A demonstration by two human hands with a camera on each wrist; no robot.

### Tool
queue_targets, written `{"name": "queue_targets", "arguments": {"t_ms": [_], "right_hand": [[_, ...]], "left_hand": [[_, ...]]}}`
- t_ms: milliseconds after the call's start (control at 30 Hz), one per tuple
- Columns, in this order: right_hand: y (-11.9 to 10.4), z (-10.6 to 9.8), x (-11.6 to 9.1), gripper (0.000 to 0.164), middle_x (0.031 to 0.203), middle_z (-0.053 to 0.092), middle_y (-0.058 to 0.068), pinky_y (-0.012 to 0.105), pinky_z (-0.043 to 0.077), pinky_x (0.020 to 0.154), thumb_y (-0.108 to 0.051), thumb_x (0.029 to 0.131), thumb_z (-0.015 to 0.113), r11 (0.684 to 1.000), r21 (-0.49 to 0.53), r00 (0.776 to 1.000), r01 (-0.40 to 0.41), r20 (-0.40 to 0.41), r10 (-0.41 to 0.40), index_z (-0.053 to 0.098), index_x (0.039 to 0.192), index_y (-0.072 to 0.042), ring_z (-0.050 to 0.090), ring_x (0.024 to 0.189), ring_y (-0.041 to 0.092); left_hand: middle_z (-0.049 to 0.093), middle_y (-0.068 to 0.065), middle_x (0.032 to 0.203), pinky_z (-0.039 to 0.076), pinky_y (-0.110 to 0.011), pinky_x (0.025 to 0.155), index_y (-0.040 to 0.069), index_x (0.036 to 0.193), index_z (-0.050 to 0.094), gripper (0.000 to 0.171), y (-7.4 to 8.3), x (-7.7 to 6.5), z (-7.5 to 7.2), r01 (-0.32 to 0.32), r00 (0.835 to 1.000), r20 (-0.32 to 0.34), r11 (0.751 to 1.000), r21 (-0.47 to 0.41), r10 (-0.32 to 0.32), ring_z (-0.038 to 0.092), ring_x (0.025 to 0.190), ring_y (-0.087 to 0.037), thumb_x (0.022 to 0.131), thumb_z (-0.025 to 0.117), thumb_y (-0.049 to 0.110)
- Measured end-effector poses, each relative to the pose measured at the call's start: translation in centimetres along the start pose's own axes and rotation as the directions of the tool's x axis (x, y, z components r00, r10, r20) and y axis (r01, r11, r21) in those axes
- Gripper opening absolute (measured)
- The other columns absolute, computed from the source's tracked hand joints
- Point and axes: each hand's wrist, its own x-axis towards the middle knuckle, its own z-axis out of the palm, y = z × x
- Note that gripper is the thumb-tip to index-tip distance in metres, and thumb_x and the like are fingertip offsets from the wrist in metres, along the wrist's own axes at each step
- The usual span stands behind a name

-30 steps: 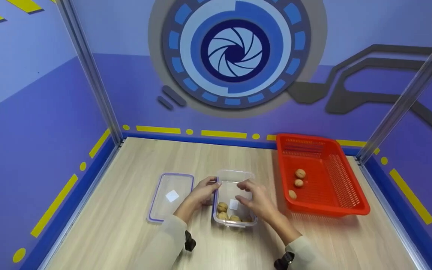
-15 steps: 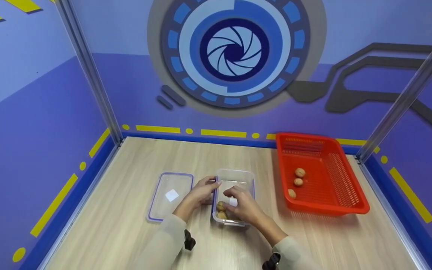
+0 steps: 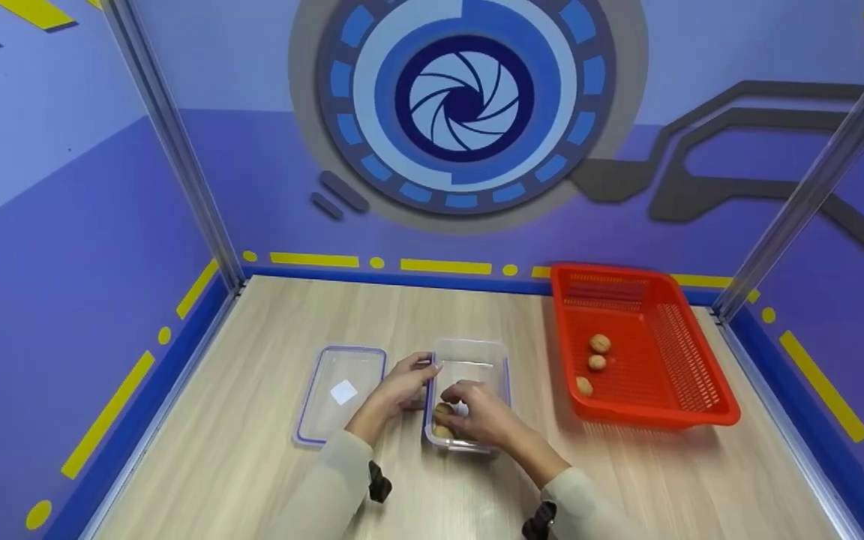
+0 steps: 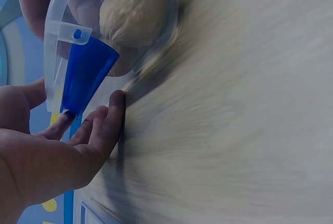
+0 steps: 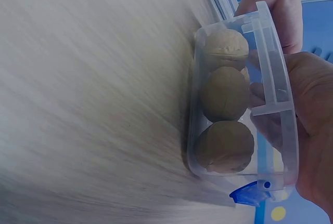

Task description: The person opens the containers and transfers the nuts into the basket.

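Note:
A clear plastic food container (image 3: 469, 350) stands without its lid on the table, several walnuts (image 5: 225, 94) gathered at its near end. My left hand (image 3: 404, 382) holds its left wall, thumb at the rim and fingers outside, beside a blue side latch (image 4: 88, 70) that hangs down. Inside the container, my right hand (image 3: 483, 414) has its thumb and fingers around a walnut (image 3: 443, 410) by the left wall. That hand covers part of the other walnuts from above. Through the near wall, the right wrist view shows three walnuts in a row and part of one behind.
The clear lid (image 3: 327, 420) with a purple-blue edge and a white label lies left of the container. A red plastic basket (image 3: 657, 416) stands at the right, with three walnuts (image 3: 600, 344) inside. Printed wall panels (image 3: 267, 180) and metal posts enclose the wooden table (image 3: 199, 450).
My right hand has moved down and left into the container, its spread fingers closing in around a walnut at the left wall. The left hand has stayed at the container's side.

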Motion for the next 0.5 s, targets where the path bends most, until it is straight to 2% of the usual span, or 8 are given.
{"name": "queue_targets", "arguments": {"t_ms": [233,500], "right_hand": [[0.16,0.14,0.04,0.02,0.103,0.078,0.012,0.045,0.061,0.09,-0.014,0.093,0.083,1.0,0.021,1.0,-0.01,0.025,0.01,0.079,0.107,-0.001,0.075,0.098,0.027],[0.2,0.13,0.09,0.02,0.104,0.078,0.014,0.047,0.061,0.088,-0.014,0.094,0.082,1.0,-0.003,1.0,-0.014,0.025,0.014,0.078,0.107,0.0,0.075,0.098,0.029]], "left_hand": [[0.054,-0.022,0.149,0.055,-0.05,0.098,-0.001,0.153,0.047,0.055,-0.02,-0.22,0.1,-0.014,1.0,0.001,1.0,-0.006,0.014,0.054,0.133,-0.038,0.107,0.063,0.024],[0.056,-0.023,0.148,0.051,-0.048,0.106,-0.001,0.152,0.048,0.057,-0.09,-0.04,0.06,-0.029,1.0,-0.009,1.0,-0.005,0.028,0.055,0.133,-0.037,0.106,0.066,0.026]]}}
